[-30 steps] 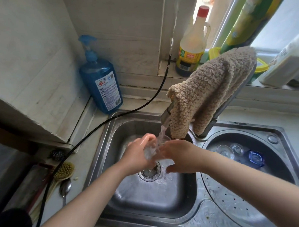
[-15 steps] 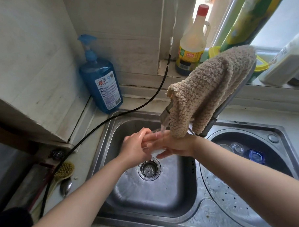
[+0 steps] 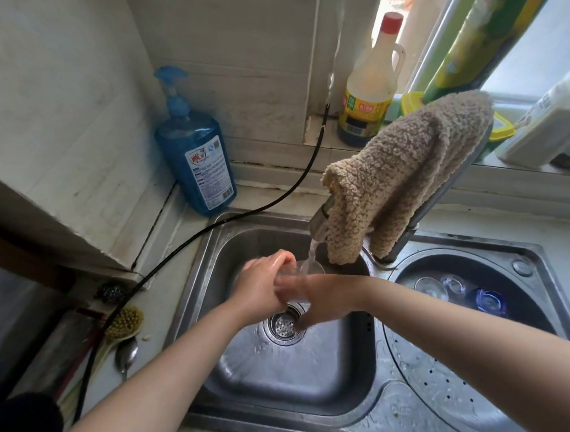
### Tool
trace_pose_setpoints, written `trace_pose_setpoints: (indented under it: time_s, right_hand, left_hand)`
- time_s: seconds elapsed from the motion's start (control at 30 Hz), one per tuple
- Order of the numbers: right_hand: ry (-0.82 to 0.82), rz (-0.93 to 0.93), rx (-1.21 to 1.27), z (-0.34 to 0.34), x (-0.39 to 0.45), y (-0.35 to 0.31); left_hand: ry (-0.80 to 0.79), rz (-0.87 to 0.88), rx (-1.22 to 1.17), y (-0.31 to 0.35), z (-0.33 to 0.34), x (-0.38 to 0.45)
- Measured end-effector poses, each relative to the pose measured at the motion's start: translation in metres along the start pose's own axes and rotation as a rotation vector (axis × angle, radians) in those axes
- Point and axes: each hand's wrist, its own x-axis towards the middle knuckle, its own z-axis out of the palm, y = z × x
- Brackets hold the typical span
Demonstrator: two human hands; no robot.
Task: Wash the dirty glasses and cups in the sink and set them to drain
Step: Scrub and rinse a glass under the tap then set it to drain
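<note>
Rinsing one clear glass (image 3: 301, 274) under the tap stream, over the left sink basin (image 3: 284, 376)

My left hand (image 3: 259, 290) and right hand (image 3: 320, 301) both curl fingers round it; wet thin glass looks slippery and fragile, so I'd hold its wall, not the rim. In the right basin (image 3: 495, 272) I count three more: two clear glasses (image 3: 442, 285), one blue cup (image 3: 488, 300)

Clear glass (image 3: 307, 271) at frame centre mostly hidden btwn left hand (image 3: 261, 291) & right hand (image 3: 326, 300); shape unclear. Tap (image 3: 319, 220) largely covered by beige cloth (image 3: 402, 174), only spout tip shows. Green bag (image 3: 484, 34) & white container (image 3: 547, 122) cut off at upper right edge. Bottle labels too small to read. Dark object (image 3: 25, 423) at lower left cut off, can't ID.
</note>
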Motion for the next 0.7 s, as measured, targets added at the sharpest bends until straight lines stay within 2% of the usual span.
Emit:
trace_pose_setpoints:
  time_s: [0.03, 0.07, 0.1, 0.13, 0.2, 0.23, 0.27, 0.3, 0.37, 0.43, 0.5, 0.63, 0.7]
  right_hand:
    - [-0.045, 0.027, 0.352, -0.001, 0.002, -0.002]
    - [-0.015, 0.038, 0.579, 0.001, 0.003, -0.001]
    - [0.005, 0.055, 0.650, 0.003, 0.005, 0.002]
    - [0.077, 0.039, 0.453, 0.003, 0.006, 0.005]
    - [0.196, -0.024, -0.368, 0.010, 0.013, 0.022]
    - [0.265, -0.031, -0.651, 0.013, 0.018, 0.033]
    - [0.336, -0.050, -0.744, 0.012, 0.018, 0.040]
    - [0.396, -0.122, -0.700, 0.009, 0.018, 0.045]
    - [0.431, -0.240, -0.344, 0.001, 0.008, 0.047]
    - [0.410, -0.199, 0.069, -0.005, -0.003, 0.049]
    - [0.398, -0.118, 0.330, -0.006, -0.009, 0.051]
    - [0.384, -0.131, 0.727, 0.009, -0.010, 0.046]
    - [0.489, -0.081, 0.855, 0.023, -0.003, 0.042]
  left_hand:
    - [0.003, -0.014, -0.036, -0.002, 0.002, -0.002]
    - [0.011, -0.031, -0.073, -0.004, 0.004, -0.003]
    - [0.015, -0.042, -0.088, -0.005, 0.005, -0.004]
    - [0.014, -0.043, -0.081, -0.005, 0.005, -0.004]
    - [-0.007, -0.060, -0.088, -0.005, 0.006, -0.004]
    - [-0.028, -0.093, -0.121, -0.003, 0.006, -0.005]
    - [-0.048, -0.123, -0.156, -0.003, 0.006, -0.005]
    - [-0.078, -0.163, -0.200, -0.003, 0.006, -0.005]
    - [-0.171, -0.230, -0.355, -0.004, 0.002, -0.007]
    - [-0.321, -0.259, -0.501, -0.002, -0.002, -0.012]
    - [-0.423, -0.293, -0.658, 0.003, -0.001, -0.020]
    - [-0.434, -0.430, -0.985, 0.013, 0.006, -0.033]
    - [-0.395, -0.537, -1.121, 0.016, 0.013, -0.032]
